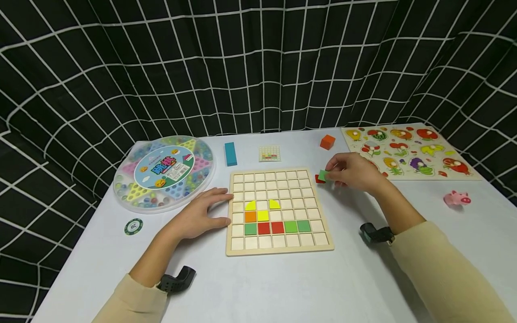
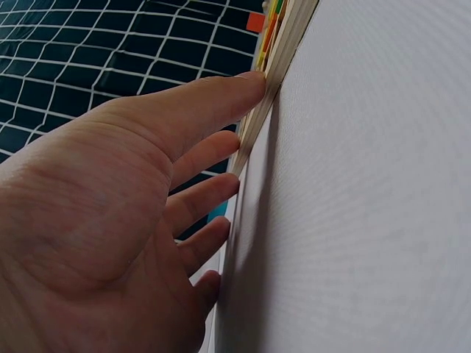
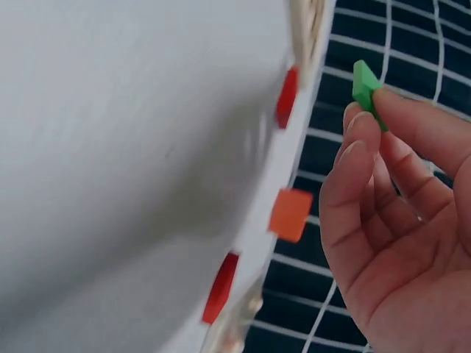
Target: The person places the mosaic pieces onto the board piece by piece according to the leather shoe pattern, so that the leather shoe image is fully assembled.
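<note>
A wooden grid board [image 1: 240, 242] lies flat, with yellow, orange, red and green tiles in some of its squares. My left hand [image 1: 196, 215] rests at the board's left edge, fingers spread; in the left wrist view the thumb touches the board's side. Past the board's right edge, my right hand [image 1: 352, 172] pinches a small green tile [image 1: 322, 175] between thumb and fingers. That tile [image 3: 362, 86] is held above the table in the right wrist view. A red tile [image 1: 319, 179] lies on the table just below it. The right wrist view shows a second red tile [image 3: 221, 288].
Behind the board lie a small pattern card [image 1: 269, 154] and a teal block [image 1: 230, 154]. An orange cube [image 1: 327, 142] is at the back, near a fruit puzzle board [image 1: 412, 152]. A pink pig figure [image 1: 457, 198], a round marble game box [image 1: 164, 168] and a green chip [image 1: 133, 226] stand around.
</note>
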A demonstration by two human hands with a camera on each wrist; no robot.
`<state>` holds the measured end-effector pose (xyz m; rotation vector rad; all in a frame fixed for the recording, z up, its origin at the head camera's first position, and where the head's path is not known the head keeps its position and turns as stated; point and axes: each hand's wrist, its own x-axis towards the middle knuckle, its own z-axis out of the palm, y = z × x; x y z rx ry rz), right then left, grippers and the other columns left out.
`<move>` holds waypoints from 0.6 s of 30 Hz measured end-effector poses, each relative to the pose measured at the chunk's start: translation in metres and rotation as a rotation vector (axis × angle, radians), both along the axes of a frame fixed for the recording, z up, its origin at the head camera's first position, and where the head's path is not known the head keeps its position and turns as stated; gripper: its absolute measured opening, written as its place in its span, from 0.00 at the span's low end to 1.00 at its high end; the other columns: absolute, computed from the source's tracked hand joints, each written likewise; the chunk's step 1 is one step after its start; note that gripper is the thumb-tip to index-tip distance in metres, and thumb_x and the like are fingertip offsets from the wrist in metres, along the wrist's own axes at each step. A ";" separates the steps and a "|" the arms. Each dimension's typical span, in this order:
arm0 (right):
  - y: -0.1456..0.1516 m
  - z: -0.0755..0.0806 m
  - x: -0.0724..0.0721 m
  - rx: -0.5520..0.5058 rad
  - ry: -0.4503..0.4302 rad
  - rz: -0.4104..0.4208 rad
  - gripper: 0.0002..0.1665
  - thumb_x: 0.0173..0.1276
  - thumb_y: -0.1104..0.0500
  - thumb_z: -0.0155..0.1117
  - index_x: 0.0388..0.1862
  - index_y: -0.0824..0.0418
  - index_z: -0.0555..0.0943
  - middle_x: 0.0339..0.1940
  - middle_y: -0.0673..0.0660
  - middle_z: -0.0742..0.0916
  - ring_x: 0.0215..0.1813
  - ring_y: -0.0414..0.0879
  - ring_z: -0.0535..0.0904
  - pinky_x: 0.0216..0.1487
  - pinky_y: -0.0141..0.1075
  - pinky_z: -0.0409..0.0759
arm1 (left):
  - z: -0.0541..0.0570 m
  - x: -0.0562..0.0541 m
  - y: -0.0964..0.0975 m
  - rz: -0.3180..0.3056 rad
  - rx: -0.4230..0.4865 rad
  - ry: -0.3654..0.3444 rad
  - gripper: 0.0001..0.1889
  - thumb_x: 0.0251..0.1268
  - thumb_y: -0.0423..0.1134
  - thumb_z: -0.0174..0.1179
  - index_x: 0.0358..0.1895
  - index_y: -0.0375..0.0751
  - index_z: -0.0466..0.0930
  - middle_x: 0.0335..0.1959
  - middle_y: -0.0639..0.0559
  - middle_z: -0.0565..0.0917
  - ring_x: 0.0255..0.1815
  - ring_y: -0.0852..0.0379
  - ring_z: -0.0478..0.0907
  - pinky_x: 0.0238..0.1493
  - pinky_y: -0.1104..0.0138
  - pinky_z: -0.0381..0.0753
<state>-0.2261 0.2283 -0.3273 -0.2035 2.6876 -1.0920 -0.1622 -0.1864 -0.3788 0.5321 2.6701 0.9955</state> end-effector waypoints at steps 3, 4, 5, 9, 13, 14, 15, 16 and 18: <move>-0.009 0.004 0.005 -0.047 -0.002 0.025 0.12 0.71 0.60 0.69 0.47 0.66 0.81 0.34 0.58 0.85 0.34 0.49 0.80 0.34 0.34 0.82 | 0.000 0.000 0.000 0.001 -0.003 0.004 0.34 0.65 0.48 0.70 0.74 0.49 0.74 0.81 0.45 0.64 0.83 0.38 0.54 0.78 0.37 0.57; -0.012 0.005 0.007 -0.059 -0.004 0.032 0.12 0.71 0.60 0.69 0.47 0.66 0.81 0.34 0.58 0.85 0.34 0.49 0.80 0.34 0.34 0.83 | 0.000 0.000 0.000 0.001 -0.003 0.006 0.34 0.65 0.48 0.70 0.74 0.49 0.74 0.81 0.45 0.65 0.83 0.38 0.54 0.78 0.37 0.57; -0.015 0.007 0.008 -0.066 -0.007 0.038 0.12 0.71 0.59 0.69 0.47 0.65 0.81 0.34 0.58 0.85 0.34 0.49 0.79 0.35 0.35 0.83 | 0.000 -0.001 0.000 0.002 -0.003 0.007 0.34 0.65 0.49 0.70 0.74 0.49 0.74 0.81 0.45 0.64 0.83 0.38 0.54 0.78 0.37 0.57; -0.028 0.012 0.014 -0.098 -0.031 0.064 0.13 0.70 0.59 0.70 0.47 0.65 0.82 0.35 0.59 0.84 0.35 0.50 0.80 0.35 0.36 0.84 | 0.000 0.000 0.000 0.006 0.001 0.006 0.34 0.65 0.49 0.70 0.74 0.49 0.74 0.81 0.45 0.64 0.84 0.38 0.53 0.79 0.36 0.56; -0.042 0.013 0.021 -0.123 -0.062 0.114 0.12 0.69 0.59 0.71 0.46 0.64 0.81 0.34 0.58 0.84 0.34 0.50 0.80 0.35 0.37 0.83 | -0.001 0.000 0.000 0.000 0.006 0.005 0.34 0.65 0.48 0.70 0.74 0.48 0.74 0.81 0.45 0.65 0.84 0.37 0.53 0.79 0.36 0.55; -0.046 0.013 0.022 -0.128 -0.068 0.132 0.12 0.69 0.59 0.71 0.46 0.64 0.81 0.33 0.58 0.84 0.34 0.49 0.79 0.35 0.37 0.83 | -0.001 0.000 0.000 -0.001 0.006 0.005 0.34 0.65 0.48 0.70 0.74 0.48 0.74 0.81 0.45 0.65 0.84 0.37 0.53 0.79 0.36 0.55; -0.049 0.013 0.024 -0.134 -0.074 0.147 0.11 0.69 0.59 0.70 0.45 0.64 0.81 0.32 0.57 0.83 0.33 0.49 0.79 0.34 0.37 0.83 | -0.001 0.000 0.000 -0.001 0.006 0.006 0.34 0.65 0.48 0.70 0.74 0.48 0.74 0.81 0.45 0.65 0.84 0.37 0.53 0.79 0.36 0.55; -0.053 0.013 0.025 -0.136 -0.082 0.160 0.11 0.69 0.60 0.70 0.44 0.64 0.81 0.31 0.57 0.83 0.33 0.49 0.79 0.34 0.37 0.83 | -0.001 0.000 0.000 -0.001 0.006 0.007 0.34 0.65 0.47 0.70 0.74 0.48 0.74 0.81 0.45 0.65 0.84 0.37 0.53 0.79 0.37 0.55; -0.061 0.012 0.028 -0.145 -0.098 0.186 0.10 0.69 0.61 0.70 0.43 0.65 0.81 0.30 0.56 0.82 0.32 0.50 0.78 0.34 0.38 0.82 | -0.001 0.000 0.000 0.000 0.005 0.009 0.34 0.65 0.47 0.70 0.74 0.48 0.74 0.81 0.45 0.65 0.84 0.37 0.53 0.79 0.37 0.56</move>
